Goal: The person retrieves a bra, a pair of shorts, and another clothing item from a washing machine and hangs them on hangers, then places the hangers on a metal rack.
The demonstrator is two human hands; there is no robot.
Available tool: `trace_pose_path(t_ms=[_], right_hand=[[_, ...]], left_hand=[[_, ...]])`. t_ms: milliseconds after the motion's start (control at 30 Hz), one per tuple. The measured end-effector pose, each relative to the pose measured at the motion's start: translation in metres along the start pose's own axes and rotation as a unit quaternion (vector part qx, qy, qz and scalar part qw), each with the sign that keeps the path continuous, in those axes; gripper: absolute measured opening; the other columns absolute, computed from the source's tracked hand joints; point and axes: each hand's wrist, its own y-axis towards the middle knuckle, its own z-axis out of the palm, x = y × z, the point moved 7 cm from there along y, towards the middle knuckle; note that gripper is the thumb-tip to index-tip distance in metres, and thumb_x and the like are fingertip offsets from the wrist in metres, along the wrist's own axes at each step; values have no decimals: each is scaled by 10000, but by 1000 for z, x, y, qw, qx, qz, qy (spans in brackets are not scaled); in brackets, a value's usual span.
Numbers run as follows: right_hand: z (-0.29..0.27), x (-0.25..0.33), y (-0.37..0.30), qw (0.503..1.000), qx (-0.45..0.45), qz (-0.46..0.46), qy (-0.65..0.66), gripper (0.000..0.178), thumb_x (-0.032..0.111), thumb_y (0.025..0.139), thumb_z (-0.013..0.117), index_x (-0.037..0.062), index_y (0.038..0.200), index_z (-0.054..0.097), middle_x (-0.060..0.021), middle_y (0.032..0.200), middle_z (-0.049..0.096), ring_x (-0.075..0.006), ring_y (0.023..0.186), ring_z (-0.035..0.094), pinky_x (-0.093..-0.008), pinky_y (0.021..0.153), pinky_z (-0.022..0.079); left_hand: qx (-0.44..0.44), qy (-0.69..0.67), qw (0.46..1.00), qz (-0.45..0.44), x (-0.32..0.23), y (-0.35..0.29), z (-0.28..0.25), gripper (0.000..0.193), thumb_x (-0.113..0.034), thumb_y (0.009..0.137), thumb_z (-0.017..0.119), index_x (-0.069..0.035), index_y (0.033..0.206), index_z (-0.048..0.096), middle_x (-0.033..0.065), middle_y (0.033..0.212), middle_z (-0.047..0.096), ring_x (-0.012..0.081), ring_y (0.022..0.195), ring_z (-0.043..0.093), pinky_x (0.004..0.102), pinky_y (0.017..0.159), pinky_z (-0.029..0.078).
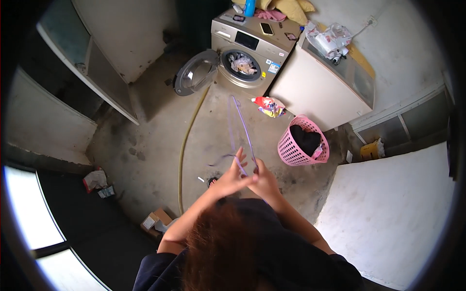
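Two bare hands meet near the middle of the head view, overlapping; whether they touch is hard to tell. The left hand (232, 179) has its fingers partly spread, a purple strand (244, 125) crossing them; I cannot tell whether it pinches. The right hand (266, 180) is curled around the strand, which reaches from there towards 12 o'clock above a grey floor (160, 121). It is thin and blurred, with a second, fainter line beside it.

From the hands, a washer (228, 83) stands at 12 o'clock, pale laundry (241, 63) in its drum and a phone (266, 28) on top. Its round door (195, 75) hangs open at 11. A white cabinet (313, 87) is at 1. At 2, a pink basket (292, 145) holds dark cloth (306, 140). A yellowish hose (184, 140) curves past 10 o'clock.
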Motion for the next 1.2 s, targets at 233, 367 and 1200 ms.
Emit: trace_pose_path(t_ms=[233,367,1200], right_hand=[[53,-25,140,990,131,-14,51,798,141,701,705,-72,1319,247,-194,1070,533,-189,688,525,-310,606,468],[72,-75,248,969,178,-108,134,574,158,776,664,-80,1228,401,-310,1299,288,-207,717,584,-270,623,498],[238,-537,809,847,73,-16,-526,287,263,806,515,21,910,628,-138,1057,581,-329,1022,517,-434,893,369]], left_hand=[[-142,-322,934,-64,33,147,-82,402,-238,979,315,-41,1329,301,174,1246,486,262,1122,494,382,936,414],[-197,-338,914,-108,78,213,-138,467,23,816,296,-44,1273,365,165,1255,481,279,1131,499,387,946,402],[-368,-229,845,-314,322,411,-178,352,110,742,312,40,1007,534,135,1036,592,219,960,593,322,822,494]])
